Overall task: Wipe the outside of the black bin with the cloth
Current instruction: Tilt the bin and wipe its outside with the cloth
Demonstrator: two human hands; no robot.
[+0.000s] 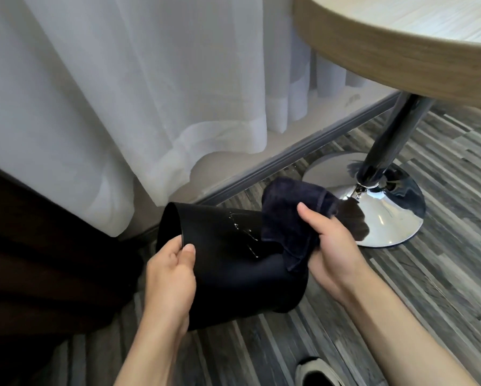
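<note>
The black bin [233, 271] is tipped on its side above the floor, its open mouth facing left toward the curtain. My left hand [172, 274] grips the rim of that mouth, thumb on the outer wall. A dark navy cloth [286, 215] lies bunched against the bin's upper right side, near its base. My right hand [331, 246] holds the cloth, thumb on top. White smears and droplets [245, 229] mark the bin wall just left of the cloth.
A round wooden table [400, 51] overhangs at the top right, on a dark post with a chrome base [384, 215] just behind the cloth. White curtains [122, 93] hang along the wall at left. A shoe [314, 371] shows at the bottom.
</note>
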